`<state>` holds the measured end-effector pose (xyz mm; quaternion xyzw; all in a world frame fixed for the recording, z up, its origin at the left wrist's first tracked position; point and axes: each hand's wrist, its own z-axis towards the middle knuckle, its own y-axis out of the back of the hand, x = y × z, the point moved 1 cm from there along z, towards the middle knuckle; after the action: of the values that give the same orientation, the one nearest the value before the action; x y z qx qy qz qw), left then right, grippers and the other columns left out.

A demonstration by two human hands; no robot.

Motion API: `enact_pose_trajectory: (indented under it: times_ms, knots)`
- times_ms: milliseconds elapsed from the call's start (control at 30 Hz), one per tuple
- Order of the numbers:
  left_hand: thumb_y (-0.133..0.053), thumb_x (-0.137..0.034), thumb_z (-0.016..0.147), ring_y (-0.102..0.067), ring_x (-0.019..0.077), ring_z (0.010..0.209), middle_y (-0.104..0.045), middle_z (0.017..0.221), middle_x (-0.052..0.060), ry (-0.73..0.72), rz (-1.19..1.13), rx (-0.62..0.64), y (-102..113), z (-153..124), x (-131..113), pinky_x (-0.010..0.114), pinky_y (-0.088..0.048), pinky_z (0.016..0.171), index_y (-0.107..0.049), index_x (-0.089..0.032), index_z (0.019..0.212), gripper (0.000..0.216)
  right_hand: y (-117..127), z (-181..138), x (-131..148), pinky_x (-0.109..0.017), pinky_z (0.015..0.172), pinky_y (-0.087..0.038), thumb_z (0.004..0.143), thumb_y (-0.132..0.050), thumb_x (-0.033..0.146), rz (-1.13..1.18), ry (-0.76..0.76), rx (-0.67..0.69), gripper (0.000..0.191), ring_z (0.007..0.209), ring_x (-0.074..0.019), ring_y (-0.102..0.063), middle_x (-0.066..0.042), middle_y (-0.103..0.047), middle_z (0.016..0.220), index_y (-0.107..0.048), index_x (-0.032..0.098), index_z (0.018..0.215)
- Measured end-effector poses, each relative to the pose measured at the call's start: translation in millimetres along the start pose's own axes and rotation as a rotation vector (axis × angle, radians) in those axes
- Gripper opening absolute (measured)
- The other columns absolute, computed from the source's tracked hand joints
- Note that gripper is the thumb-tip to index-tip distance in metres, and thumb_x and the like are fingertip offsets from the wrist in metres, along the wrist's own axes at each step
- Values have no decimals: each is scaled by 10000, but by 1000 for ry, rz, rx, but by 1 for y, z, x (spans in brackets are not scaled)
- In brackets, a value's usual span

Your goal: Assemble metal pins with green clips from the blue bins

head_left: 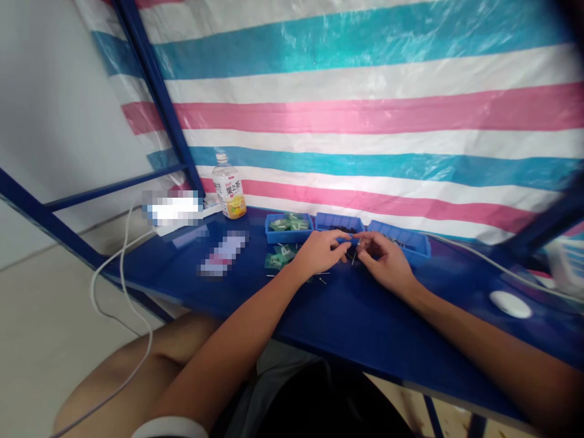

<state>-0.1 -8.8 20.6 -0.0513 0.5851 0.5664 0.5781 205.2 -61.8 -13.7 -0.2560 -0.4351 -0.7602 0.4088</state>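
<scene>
My left hand (322, 250) and my right hand (385, 260) meet over the desk in front of the blue bins, fingertips nearly touching. Both are closed in a pinch. A small silvery bit shows at the right fingertips; what either hand holds is too small to make out. Thin metal pins (353, 258) appear just below the fingers. Beside my left wrist lie small green packets (279, 258), with more loose pins (322, 279) on the near side. Behind, the left bin (289, 236) contains green packets, the middle bin (340, 222) dark small parts, and the right bin (417, 245) thin pieces.
A drink bottle (230, 188) stands at the back left, near a blurred-out flat object (224, 254) and a bright blurred one (176, 208). A white oval object (511, 304) rests on the right. White cables (124, 267) hang at the left edge of the blue desk (328, 322).
</scene>
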Motion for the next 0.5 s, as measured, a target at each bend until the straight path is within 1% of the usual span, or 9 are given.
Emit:
enact_pose_trajectory:
  times_ms: [33, 100, 200, 267, 367, 433, 500]
  knots:
    - [-612, -321, 1029, -727, 164, 667, -829, 826, 34, -2, -11, 19, 0, 0, 1, 295, -583, 737, -758, -192, 1287, 324, 1, 0, 0, -358, 701, -569, 951, -680, 356, -27, -11, -15, 235, 731, -199, -675, -18, -690, 852, -717, 251, 1158]
    - [-598, -275, 1021, -757, 166, 741, -846, 915, 42, -26, -25, 25, -1, 1, 2, 302, -603, 794, -768, -204, 1288, 324, 2, -1, 0, -364, 690, -565, 950, -711, 409, -56, -28, -27, 200, 715, -202, -683, -26, -713, 839, -734, 243, 1060]
    - [-574, -207, 998, -790, 183, 909, -849, 1084, 53, -64, -2, -22, -2, 3, 6, 323, -612, 915, -810, -203, 1201, 311, 0, -1, -4, -370, 684, -564, 944, -748, 483, -48, -19, -9, 247, 708, -206, -684, -34, -725, 835, -743, 242, 998]
    - [-586, -206, 987, -792, 198, 1003, -841, 1148, 55, -67, -2, -46, -3, 4, 8, 330, -612, 970, -824, -199, 1151, 290, -1, -1, -6, -367, 671, -560, 930, -768, 514, -29, -2, 7, 278, 715, -207, -681, -36, -726, 842, -748, 246, 1000]
    - [-617, -223, 978, -793, 202, 1044, -837, 1166, 65, -41, -70, -66, -3, 6, 10, 324, -624, 984, -823, -191, 1130, 258, -3, 0, -7, -363, 654, -558, 879, -820, 541, -23, 27, 35, 334, 730, -211, -672, -47, -736, 879, -764, 247, 1025]
    - [-633, -199, 957, -799, 199, 1015, -840, 1140, 78, -16, -113, -85, -3, 6, 11, 320, -634, 958, -816, -177, 1097, 232, -4, 0, -5, -365, 654, -561, 862, -831, 559, -26, 33, 55, 358, 731, -212, -670, -54, -750, 895, -778, 246, 1029]
    - [-651, -167, 925, -805, 198, 983, -844, 1091, 83, 9, -137, -92, -2, 5, 11, 317, -638, 922, -801, -168, 1045, 192, -4, -1, -3, -375, 666, -569, 877, -810, 579, -17, 16, 77, 363, 726, -216, -680, -57, -771, 900, -791, 248, 1026]
